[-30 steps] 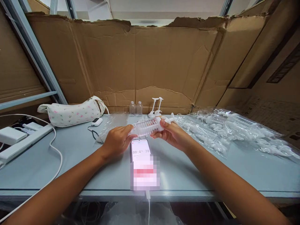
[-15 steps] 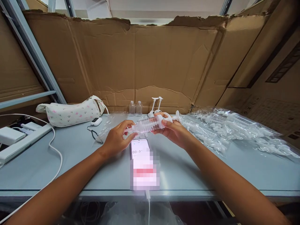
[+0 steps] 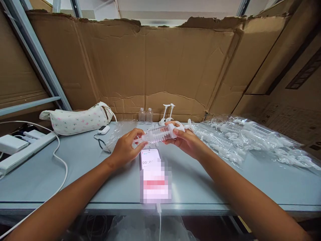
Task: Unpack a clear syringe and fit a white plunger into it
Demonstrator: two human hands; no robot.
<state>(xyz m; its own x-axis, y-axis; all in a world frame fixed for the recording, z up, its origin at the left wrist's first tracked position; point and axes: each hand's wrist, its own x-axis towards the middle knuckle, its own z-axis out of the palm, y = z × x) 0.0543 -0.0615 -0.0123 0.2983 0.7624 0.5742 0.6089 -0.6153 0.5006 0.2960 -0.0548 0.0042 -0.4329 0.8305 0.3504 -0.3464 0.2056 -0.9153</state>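
**Clear plastic syringe held level between both hands**

Clear plastic made up the syringe [image 3: 160, 134], a ribbed barrel with a white plunger at one end, held in the air just above the worktop [image 3: 82, 167] near its middle, a little toward the far edge. Its long axis ran nearly level, from left to right across the person's front, the plunger end tipped slightly up and toward the far right. The narrow tip pointed left, into the left hand [image 3: 125, 149], whose fingers [image 3: 137, 144] were pinched narrowly about that tip, thumb and forefinger curled close together. The right hand [image 3: 185, 142] was wrapped round the barrel's wide end, by the white finger flanges, fingers closed on it from below and behind, with the plunger head sticking out past the knuckles. Both hands lay about equally near the syringe, one at each end; neither was free.

Directly beneath the syringe, toward the near edge, a phone [image 3: 154, 174] lay flat, screen lit, with a cable running off the near edge. Clear bags of white parts [image 3: 240, 140] spread along the right side of the worktop up to the far right corner. By the far edge stood two small bottles [image 3: 145, 116] and two white plungers [image 3: 168, 113] set on end. A flowered pouch [image 3: 75, 120] lay toward the far left corner, with a white power strip [image 3: 22, 149] and cable at the left edge. Cardboard [image 3: 160, 67] walled the back.
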